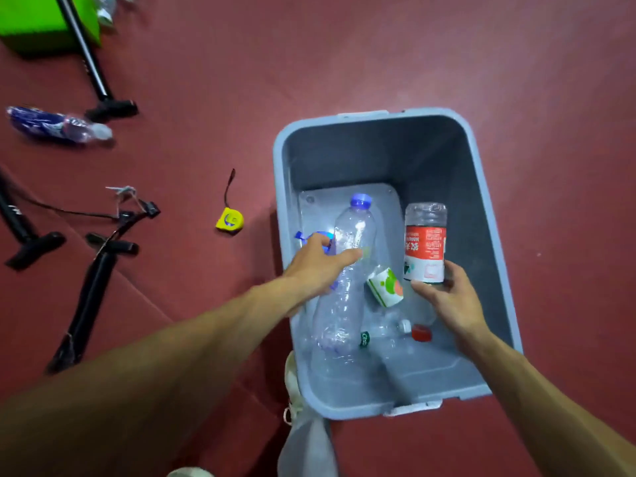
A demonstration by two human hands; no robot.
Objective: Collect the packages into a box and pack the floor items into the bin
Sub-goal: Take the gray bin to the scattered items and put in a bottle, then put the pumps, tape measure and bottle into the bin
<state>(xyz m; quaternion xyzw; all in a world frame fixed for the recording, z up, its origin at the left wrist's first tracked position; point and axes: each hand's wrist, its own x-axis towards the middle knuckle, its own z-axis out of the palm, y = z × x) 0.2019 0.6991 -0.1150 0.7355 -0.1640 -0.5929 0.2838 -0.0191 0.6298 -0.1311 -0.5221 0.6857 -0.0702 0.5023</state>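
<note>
A grey-blue plastic bin (488, 215) stands on the red floor. My right hand (444, 297) reaches over it, shut on an upside-down clear bottle with a red and white label (425, 241). My left hand (318, 266) hovers over the bin's left side with fingers spread above a tall clear bottle with a blue cap (347, 270); whether it touches the bottle is unclear. Lower in the bin lie a small white and green carton (385, 287) and a crushed clear bottle with a red cap (395, 333).
On the floor to the left lie a yellow tape measure (230, 220), a blue-labelled bottle (56, 127), black stand legs (93, 287) and cables (134, 210). A green box (38, 20) is at the top left. A clear bag (306, 445) lies below the bin.
</note>
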